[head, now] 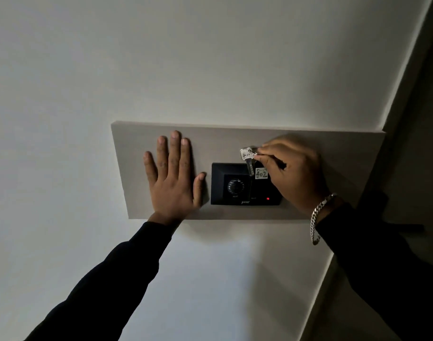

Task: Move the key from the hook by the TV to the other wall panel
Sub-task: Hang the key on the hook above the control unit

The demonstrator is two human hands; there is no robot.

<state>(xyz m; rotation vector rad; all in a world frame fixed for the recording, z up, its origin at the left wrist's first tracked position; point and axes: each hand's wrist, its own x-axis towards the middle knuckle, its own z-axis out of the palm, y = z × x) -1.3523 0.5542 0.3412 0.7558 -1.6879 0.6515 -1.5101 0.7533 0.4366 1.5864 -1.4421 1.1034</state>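
A silver key (247, 158) hangs blade down against a grey wall panel (333, 153), just above a black switch plate (235, 185). A small white tag (261, 173) marked 402 dangles beside the blade. My right hand (291, 173) pinches the key's ring between thumb and fingertips at the key's head. My left hand (172, 178) lies flat on the panel, fingers spread, to the left of the switch plate. Any hook behind the key is hidden.
The switch plate carries a round dial (234, 186) and a lit red light (268, 198). White wall (112, 70) surrounds the panel. A dark vertical edge (407, 119) runs along the right side. The room is dim.
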